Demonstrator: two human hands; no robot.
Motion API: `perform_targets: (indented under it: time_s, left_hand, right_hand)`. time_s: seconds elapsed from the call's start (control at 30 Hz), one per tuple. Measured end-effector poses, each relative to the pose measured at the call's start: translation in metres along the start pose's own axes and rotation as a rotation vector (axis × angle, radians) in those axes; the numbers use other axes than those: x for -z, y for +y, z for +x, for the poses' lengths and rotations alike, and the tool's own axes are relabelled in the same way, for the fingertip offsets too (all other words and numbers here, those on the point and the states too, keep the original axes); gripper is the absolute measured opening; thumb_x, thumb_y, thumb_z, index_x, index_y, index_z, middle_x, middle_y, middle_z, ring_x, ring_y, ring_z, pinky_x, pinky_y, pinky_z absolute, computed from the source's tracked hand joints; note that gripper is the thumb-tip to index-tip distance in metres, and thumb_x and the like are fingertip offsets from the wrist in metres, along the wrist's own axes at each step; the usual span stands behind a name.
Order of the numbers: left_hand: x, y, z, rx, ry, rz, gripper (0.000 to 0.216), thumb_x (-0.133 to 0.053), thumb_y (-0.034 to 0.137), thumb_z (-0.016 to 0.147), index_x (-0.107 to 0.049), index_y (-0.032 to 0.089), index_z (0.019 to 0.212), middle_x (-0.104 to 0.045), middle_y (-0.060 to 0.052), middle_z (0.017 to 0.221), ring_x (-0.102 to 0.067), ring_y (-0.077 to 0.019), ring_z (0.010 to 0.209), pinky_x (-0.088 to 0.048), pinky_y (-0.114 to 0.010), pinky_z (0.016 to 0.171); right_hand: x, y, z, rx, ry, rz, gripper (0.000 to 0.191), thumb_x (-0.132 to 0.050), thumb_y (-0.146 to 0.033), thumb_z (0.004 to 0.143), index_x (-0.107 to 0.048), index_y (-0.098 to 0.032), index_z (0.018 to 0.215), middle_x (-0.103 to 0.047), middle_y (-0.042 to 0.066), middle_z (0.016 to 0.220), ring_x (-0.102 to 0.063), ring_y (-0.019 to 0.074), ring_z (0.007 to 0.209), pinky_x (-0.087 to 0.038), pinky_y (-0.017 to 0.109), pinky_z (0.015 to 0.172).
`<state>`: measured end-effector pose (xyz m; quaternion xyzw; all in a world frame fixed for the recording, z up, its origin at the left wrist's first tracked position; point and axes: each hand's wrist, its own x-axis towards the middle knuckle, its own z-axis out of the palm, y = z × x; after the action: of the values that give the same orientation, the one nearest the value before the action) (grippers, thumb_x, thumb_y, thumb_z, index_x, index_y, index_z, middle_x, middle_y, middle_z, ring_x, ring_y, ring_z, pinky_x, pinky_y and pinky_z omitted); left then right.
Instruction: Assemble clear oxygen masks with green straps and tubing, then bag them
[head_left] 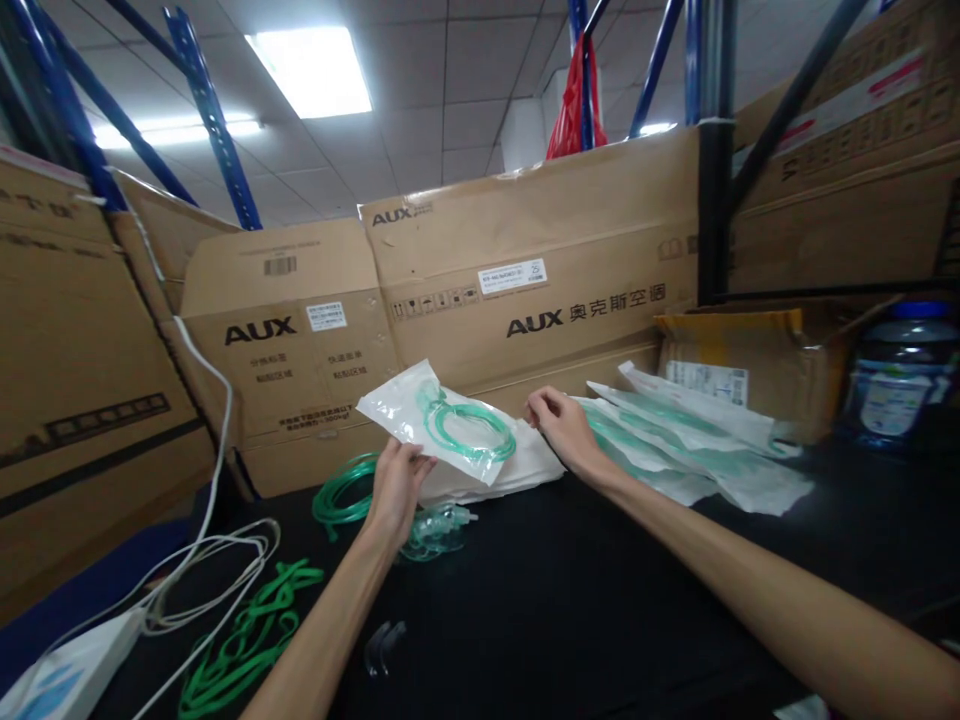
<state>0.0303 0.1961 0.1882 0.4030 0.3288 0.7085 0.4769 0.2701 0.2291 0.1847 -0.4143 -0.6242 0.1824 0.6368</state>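
My left hand (396,487) pinches the lower left edge of a clear-fronted white pouch (401,405), which is tilted up above the table. Inside the pouch lies a coil of green tubing (450,440). To the right of it, my right hand (561,425) is raised and apart from the pouch, its fingers closed together; whatever they may hold is hidden. Under and behind the pouch is a stack of white pouches (536,460). Beside my left wrist are loose coiled green tubing (341,497) and clear plastic pieces with pale green parts (439,532).
Several filled pouches (697,440) lie overlapping at right, near a small carton (787,365) and a blue-capped jar (900,375). Green elastic straps (244,650), white cables (217,560) and a white box (71,670) are at left. Two small clear pieces (384,645) lie in front. Cardboard sheets (450,330) stand behind.
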Motion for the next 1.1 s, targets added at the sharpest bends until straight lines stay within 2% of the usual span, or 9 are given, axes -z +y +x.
perform_targets:
  time_s: [0.1,0.17,0.27,0.4,0.57,0.7,0.83,1.0,1.1]
  left_hand:
    - [0.003,0.002,0.002,-0.032,-0.002,0.0,0.025,-0.065,0.008,0.066,-0.061,0.019,0.089,-0.069,0.002,0.087,-0.063,-0.0093,0.069,-0.053,-0.022,0.071]
    - [0.004,0.003,0.003,-0.052,-0.008,-0.001,0.026,-0.066,0.01,0.066,-0.061,0.02,0.089,-0.069,0.003,0.09,-0.063,-0.0095,0.073,-0.052,-0.022,0.072]
    - [0.004,0.003,0.003,-0.066,-0.025,0.003,0.025,-0.068,0.013,0.065,-0.061,0.02,0.088,-0.069,0.002,0.094,-0.062,-0.0103,0.076,-0.051,-0.022,0.072]
    - [0.006,0.001,0.002,-0.059,-0.046,0.025,0.025,-0.072,0.019,0.064,-0.062,0.019,0.087,-0.068,0.002,0.094,-0.061,-0.0128,0.079,-0.052,-0.024,0.07]
    - [0.006,-0.001,0.002,-0.05,-0.056,0.061,0.024,-0.075,0.024,0.064,-0.059,0.017,0.08,-0.066,0.002,0.088,-0.06,-0.0141,0.079,-0.055,-0.027,0.071]
    - [0.004,-0.001,0.001,-0.052,-0.07,0.091,0.023,-0.076,0.025,0.066,-0.062,0.017,0.083,-0.069,0.001,0.092,-0.062,-0.0147,0.079,-0.055,-0.025,0.068]
    - [0.003,-0.001,0.0,-0.045,-0.08,0.131,0.025,-0.075,0.031,0.074,-0.067,0.016,0.094,-0.072,-0.003,0.095,-0.066,-0.0174,0.081,-0.056,-0.025,0.065]
    - [0.005,-0.005,0.003,-0.033,-0.026,0.159,0.026,-0.06,0.04,0.095,-0.068,0.017,0.105,-0.074,-0.009,0.103,-0.07,-0.0212,0.088,-0.061,-0.03,0.069]
    - [0.006,-0.006,0.005,-0.032,0.035,0.139,0.025,-0.056,0.038,0.099,-0.068,0.018,0.107,-0.073,-0.009,0.111,-0.071,-0.0204,0.093,-0.062,-0.031,0.074]
  right_hand:
    - [-0.004,0.013,-0.001,-0.177,-0.111,0.109,0.021,-0.055,-0.026,0.087,-0.06,-0.018,0.068,-0.06,0.0,0.062,-0.057,0.0143,0.056,-0.046,0.024,0.054]
    - [-0.01,0.015,-0.005,-0.269,-0.206,0.202,0.021,-0.057,-0.028,0.088,-0.061,-0.017,0.07,-0.062,0.001,0.061,-0.058,0.0133,0.051,-0.046,0.023,0.049]
    - [-0.019,0.013,-0.012,-0.334,-0.289,0.34,0.019,-0.061,-0.032,0.09,-0.062,-0.017,0.079,-0.065,0.002,0.067,-0.062,0.0128,0.052,-0.051,0.024,0.051]
    - [-0.022,0.007,-0.019,-0.376,-0.322,0.458,0.014,-0.068,-0.029,0.088,-0.058,-0.018,0.089,-0.066,0.0,0.071,-0.063,0.0118,0.054,-0.053,0.023,0.051]
    - [-0.021,0.003,-0.024,-0.419,-0.378,0.55,0.023,-0.071,-0.029,0.086,-0.053,-0.021,0.098,-0.065,-0.002,0.073,-0.067,0.0138,0.057,-0.056,0.024,0.051]
    - [-0.022,0.001,-0.026,-0.446,-0.411,0.558,0.028,-0.073,-0.028,0.082,-0.052,-0.021,0.099,-0.065,-0.003,0.071,-0.063,0.0116,0.047,-0.05,0.02,0.041]
    - [-0.023,0.002,-0.026,-0.482,-0.427,0.527,0.02,-0.071,-0.024,0.083,-0.055,-0.018,0.094,-0.067,-0.001,0.068,-0.062,0.0109,0.045,-0.049,0.019,0.041]
    - [-0.021,0.007,-0.02,-0.48,-0.368,0.459,0.012,-0.067,-0.021,0.087,-0.056,-0.018,0.09,-0.064,-0.002,0.058,-0.061,0.0129,0.043,-0.046,0.018,0.036]
    - [-0.017,0.011,-0.014,-0.473,-0.315,0.44,0.013,-0.067,-0.025,0.09,-0.055,-0.019,0.089,-0.069,0.0,0.064,-0.06,0.0124,0.041,-0.045,0.019,0.034]
